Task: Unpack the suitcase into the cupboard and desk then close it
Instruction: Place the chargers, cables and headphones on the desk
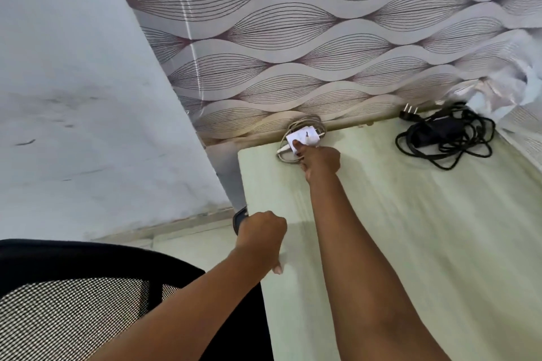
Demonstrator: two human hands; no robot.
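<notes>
The right hand (321, 162) pinches the white charger (303, 139) at the desk's (410, 228) back edge — set it flat, cable tucked. The left hand (262, 233) grips a dark object (240, 218) — keep it clear.

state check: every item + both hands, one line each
white charger: on desk, far left corner, cable coiled, held
black adapter: on desk, cable loosely bundled, unplugged
right hand: pinching white charger
left hand: gripping a dark object at desk edge
chair: beside desk
</notes>
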